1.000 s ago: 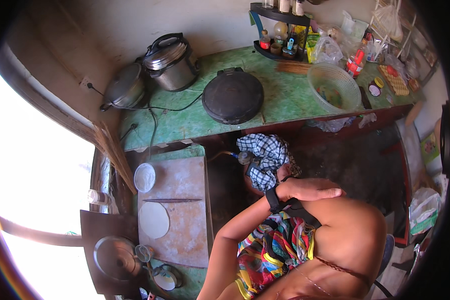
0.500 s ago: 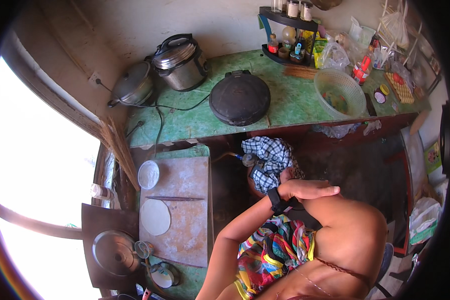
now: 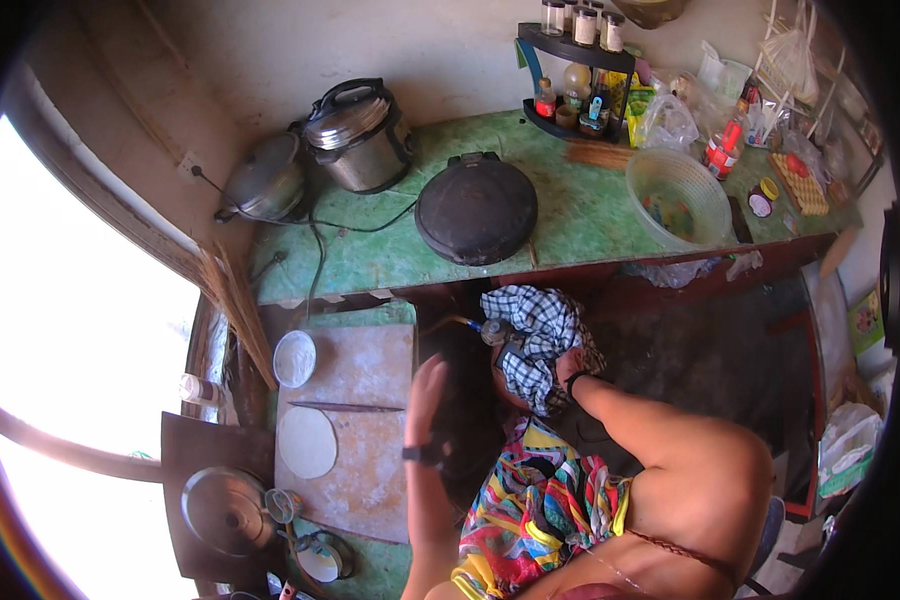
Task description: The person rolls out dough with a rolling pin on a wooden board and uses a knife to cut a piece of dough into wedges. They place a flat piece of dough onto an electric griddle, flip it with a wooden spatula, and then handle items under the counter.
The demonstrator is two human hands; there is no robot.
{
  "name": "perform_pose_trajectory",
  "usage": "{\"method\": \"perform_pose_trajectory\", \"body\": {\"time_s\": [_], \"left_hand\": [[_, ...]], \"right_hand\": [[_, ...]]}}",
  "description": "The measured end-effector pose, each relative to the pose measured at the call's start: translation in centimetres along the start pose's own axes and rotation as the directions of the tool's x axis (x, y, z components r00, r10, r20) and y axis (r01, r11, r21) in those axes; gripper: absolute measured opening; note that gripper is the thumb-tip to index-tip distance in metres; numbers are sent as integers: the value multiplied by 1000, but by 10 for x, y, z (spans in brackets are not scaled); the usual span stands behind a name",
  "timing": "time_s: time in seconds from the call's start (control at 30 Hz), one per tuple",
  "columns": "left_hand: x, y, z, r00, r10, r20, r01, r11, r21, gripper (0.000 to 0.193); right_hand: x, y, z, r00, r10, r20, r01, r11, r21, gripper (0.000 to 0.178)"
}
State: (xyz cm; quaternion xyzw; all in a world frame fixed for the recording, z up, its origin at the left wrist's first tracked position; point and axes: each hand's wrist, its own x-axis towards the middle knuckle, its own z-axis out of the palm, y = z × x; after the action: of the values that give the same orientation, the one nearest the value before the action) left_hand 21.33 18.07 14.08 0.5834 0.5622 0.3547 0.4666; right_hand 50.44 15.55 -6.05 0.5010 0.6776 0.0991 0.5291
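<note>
My left hand [image 3: 427,397], a dark watch on its wrist, hangs by the right edge of the floured board [image 3: 362,480]. Its fingers are stretched out and slightly smeared by motion; nothing shows in them. On the board lie a round flat sheet of dough [image 3: 308,444] and a thin dark rolling pin [image 3: 345,407] just beyond it. My right hand [image 3: 570,366], a dark band at its wrist, is closed against a black-and-white checked cloth [image 3: 538,318]. What its fingers hold, if anything, is hidden. The cloth lies over a gas cylinder [image 3: 503,372], mostly covered.
A tub of flour [image 3: 295,359] stands on the board's far left corner. Farther back, a green counter [image 3: 370,262] bears a closed black electric griddle [image 3: 477,210], a pressure cooker [image 3: 358,140], a lidded pan [image 3: 263,180] and a colander [image 3: 678,200]. Metal lid [image 3: 225,510] lies left of the board.
My left hand has left my right forearm and swung left to the board's edge. My right hand stays at the checked cloth. The view has shifted slightly.
</note>
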Motion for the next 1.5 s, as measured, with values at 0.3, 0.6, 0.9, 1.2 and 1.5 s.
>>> {"method": "perform_pose_trajectory", "body": {"time_s": [0.3,0.6,0.9,1.2,1.5], "left_hand": [[-124,-116,-83,716,-384,-583,689,522,503,79],[-144,-149,-50,618,-516,-593,783,335,524,112],[-123,-148,-34,483,-581,-655,826,54,562,112],[-107,-119,-19,479,-579,-660,783,-58,619,96],[-115,-184,-20,501,-464,-731,819,-18,573,64]], "right_hand": [[3,12,2,981,-192,20,193,979,-59,17],[-4,11,0,991,-130,-13,131,991,3,27],[8,2,8,991,-131,7,129,987,100,14],[16,0,26,997,-82,-11,82,996,40,13],[6,8,13,996,-89,-13,89,996,12,15]]}}
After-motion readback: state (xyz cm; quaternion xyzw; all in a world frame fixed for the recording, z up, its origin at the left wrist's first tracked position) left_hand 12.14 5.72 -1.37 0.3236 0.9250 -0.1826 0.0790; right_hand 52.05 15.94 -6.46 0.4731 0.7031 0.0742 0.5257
